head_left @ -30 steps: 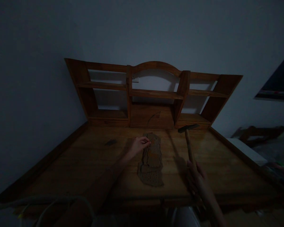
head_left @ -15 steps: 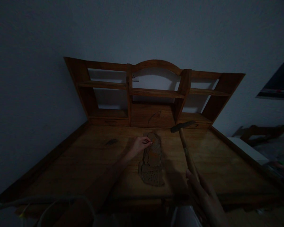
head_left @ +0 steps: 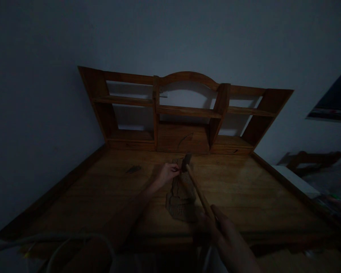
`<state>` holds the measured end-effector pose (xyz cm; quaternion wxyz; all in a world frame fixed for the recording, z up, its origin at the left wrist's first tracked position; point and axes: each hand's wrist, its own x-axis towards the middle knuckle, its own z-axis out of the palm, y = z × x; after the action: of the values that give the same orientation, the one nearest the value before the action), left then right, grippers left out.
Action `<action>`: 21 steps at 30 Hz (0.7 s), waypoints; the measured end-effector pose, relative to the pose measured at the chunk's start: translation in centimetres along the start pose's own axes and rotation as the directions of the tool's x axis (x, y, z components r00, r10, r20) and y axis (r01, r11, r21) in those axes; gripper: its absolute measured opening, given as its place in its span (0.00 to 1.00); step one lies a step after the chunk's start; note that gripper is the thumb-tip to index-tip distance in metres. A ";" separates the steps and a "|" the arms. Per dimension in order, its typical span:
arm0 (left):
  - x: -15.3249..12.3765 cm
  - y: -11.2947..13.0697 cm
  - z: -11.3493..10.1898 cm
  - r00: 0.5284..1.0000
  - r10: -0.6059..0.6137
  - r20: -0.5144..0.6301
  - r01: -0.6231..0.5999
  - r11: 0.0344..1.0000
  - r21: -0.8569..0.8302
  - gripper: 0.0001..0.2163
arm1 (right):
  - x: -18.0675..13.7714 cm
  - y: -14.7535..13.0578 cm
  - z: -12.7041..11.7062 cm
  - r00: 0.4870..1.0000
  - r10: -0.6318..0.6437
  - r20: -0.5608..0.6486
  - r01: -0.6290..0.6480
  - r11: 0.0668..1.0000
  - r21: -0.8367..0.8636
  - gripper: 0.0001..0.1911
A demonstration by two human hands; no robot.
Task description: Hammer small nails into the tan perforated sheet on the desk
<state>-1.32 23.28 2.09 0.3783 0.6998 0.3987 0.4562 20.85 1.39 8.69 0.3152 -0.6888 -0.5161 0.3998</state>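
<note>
My right hand (head_left: 226, 235) is wrapped round the wooden handle of a hammer (head_left: 199, 189). The dark hammer head (head_left: 186, 162) is down at the fingertips of my left hand (head_left: 167, 172), over the far end of a rough brown slab (head_left: 182, 208). Thumb and fingers of my left hand are pinched together above the slab; whatever they hold is too small and dark to name. Layered and uneven, with speckled holes near its front, the slab lies flat on the wooden desk (head_left: 244, 189). The hammer and its shadow hide part of it.
A small dark heap (head_left: 134, 169) lies left of the slab. Behind the desk stands a wooden shelf unit (head_left: 189, 110) against the wall. Pale cables (head_left: 74, 237) hang at the lower left. A white surface (head_left: 295, 180) and a chair back (head_left: 315, 159) are at right.
My right hand has swung the hammer left and down, bringing its head from right of the slab to my left fingertips. My left hand has stayed nearly in place.
</note>
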 end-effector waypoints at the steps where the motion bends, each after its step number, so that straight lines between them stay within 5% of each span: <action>1: 0.0 0.1 0.0 1.000 0.005 0.000 -0.005 1.000 0.015 0.07 | -0.1 0.1 0.0 1.000 0.000 0.010 0.000 1.000 -0.013 0.38; 14: -0.3 1.7 -0.1 0.999 0.009 0.045 -0.017 0.984 0.180 0.12 | 0.2 -0.9 0.8 0.996 -0.091 0.006 0.091 0.996 -0.022 0.36; 21: -0.2 1.2 -0.3 0.998 0.042 0.040 -0.050 0.974 0.221 0.13 | -0.3 -1.4 0.6 0.997 -0.027 -0.069 0.030 0.998 0.053 0.39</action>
<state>-1.38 22.66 3.14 0.2940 0.7547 0.4243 0.4049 19.68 1.50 9.64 0.3569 -0.6859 -0.5039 0.3851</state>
